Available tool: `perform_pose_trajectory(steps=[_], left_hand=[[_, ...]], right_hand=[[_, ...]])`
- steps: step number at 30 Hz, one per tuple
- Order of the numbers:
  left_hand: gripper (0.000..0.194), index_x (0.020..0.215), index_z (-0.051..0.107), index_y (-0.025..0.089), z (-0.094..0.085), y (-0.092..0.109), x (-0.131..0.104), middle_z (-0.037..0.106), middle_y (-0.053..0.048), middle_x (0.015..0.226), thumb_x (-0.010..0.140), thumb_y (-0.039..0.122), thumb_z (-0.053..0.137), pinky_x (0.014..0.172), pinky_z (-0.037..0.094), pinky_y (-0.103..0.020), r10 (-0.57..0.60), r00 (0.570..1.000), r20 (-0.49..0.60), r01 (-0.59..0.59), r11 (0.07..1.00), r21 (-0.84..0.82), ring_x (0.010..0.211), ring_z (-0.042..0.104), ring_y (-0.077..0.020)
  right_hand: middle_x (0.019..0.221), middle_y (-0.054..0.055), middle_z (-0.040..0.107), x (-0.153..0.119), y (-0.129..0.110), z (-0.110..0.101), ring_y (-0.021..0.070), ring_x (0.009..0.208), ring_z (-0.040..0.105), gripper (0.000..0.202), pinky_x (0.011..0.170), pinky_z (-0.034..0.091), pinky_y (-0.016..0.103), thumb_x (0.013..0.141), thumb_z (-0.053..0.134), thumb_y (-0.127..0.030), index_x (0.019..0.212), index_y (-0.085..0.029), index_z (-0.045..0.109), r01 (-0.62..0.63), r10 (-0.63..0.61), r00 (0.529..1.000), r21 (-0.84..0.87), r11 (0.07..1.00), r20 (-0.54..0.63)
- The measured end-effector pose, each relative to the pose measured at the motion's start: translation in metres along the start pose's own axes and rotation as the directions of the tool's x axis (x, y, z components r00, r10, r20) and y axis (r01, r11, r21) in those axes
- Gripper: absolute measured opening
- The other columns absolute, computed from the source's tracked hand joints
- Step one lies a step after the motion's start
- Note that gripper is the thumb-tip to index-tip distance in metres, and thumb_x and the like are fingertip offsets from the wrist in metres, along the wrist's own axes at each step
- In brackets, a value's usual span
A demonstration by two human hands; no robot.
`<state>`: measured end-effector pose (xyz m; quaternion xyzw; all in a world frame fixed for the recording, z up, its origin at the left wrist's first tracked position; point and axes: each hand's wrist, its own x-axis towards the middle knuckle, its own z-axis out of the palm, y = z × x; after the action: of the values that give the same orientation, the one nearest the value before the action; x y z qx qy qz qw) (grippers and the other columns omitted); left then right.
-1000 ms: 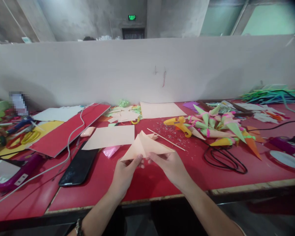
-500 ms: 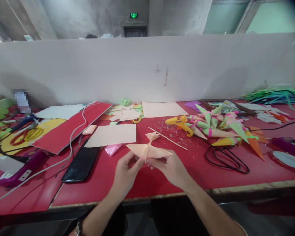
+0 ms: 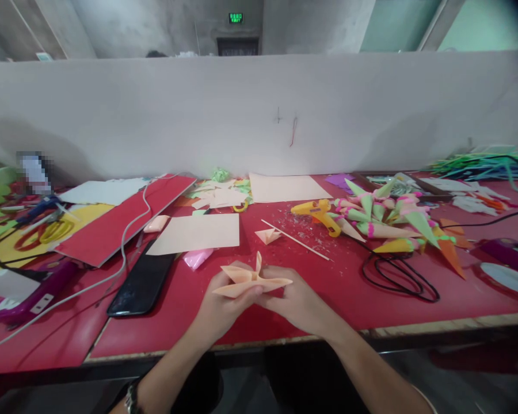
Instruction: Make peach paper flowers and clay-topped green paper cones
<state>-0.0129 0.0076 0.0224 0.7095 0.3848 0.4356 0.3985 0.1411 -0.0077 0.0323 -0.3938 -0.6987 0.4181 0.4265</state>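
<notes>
Both hands hold a peach paper crane (image 3: pixel 252 279) low over the front of the red table (image 3: pixel 345 293). Its wings spread to either side and one point stands up. My left hand (image 3: pixel 224 302) grips it from the left, thumb on the near side. From the right, my right hand (image 3: pixel 293 299) closes on it, with its fingertips partly hidden behind the paper. Just beyond lies a small folded peach paper piece (image 3: pixel 267 236), beside a thin wooden stick (image 3: pixel 297 240). A peach paper sheet (image 3: pixel 196 234) rests at the left, partly over a black phone (image 3: pixel 142 286).
A yellow glue gun (image 3: pixel 317 214) lies right of centre, its black cord (image 3: pixel 399 279) coiled nearby. Beyond it are several green and pink paper cones (image 3: pixel 384 213). On the left are a red board (image 3: pixel 125 221), a white cable (image 3: pixel 123 253) and a purple power strip (image 3: pixel 38 290).
The paper crane has been tilted toward me and lowered slightly, so one point now stands upright. The small folded piece behind it shows more fully. Both hands keep their hold.
</notes>
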Motion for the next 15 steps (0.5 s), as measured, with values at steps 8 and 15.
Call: perform_pose_trajectory(steps=[8, 15], left_hand=[[0.017, 0.082, 0.068, 0.016, 0.0030, 0.0019, 0.0055, 0.070, -0.004, 0.082, 0.073, 0.027, 0.059, 0.068, 0.048, -0.022, -0.109, 0.991, -0.080, 0.097, 0.985, -0.145, 0.074, 0.063, -0.0151], [0.019, 0.084, 0.068, 0.015, 0.0073, 0.0053, 0.0042, 0.070, -0.005, 0.082, 0.072, 0.026, 0.060, 0.066, 0.048, -0.022, -0.113, 0.988, -0.101, 0.097, 0.983, -0.157, 0.075, 0.063, -0.0161]], right_hand=[[0.089, 0.005, 0.065, 0.0023, 0.0007, 0.0003, 0.0168, 0.085, 0.059, 0.019, 0.073, 0.046, 0.026, 0.079, 0.052, -0.030, 0.087, -0.016, 0.062, -0.066, 0.087, 0.991, 0.189, 0.980, -0.106], [0.063, -0.002, 0.053, 0.0043, -0.0028, -0.0015, 0.0110, 0.063, 0.051, 0.017, 0.058, 0.041, 0.021, 0.075, 0.054, -0.030, 0.066, -0.016, 0.053, -0.117, 0.166, 0.952, 0.195, 0.974, -0.259]])
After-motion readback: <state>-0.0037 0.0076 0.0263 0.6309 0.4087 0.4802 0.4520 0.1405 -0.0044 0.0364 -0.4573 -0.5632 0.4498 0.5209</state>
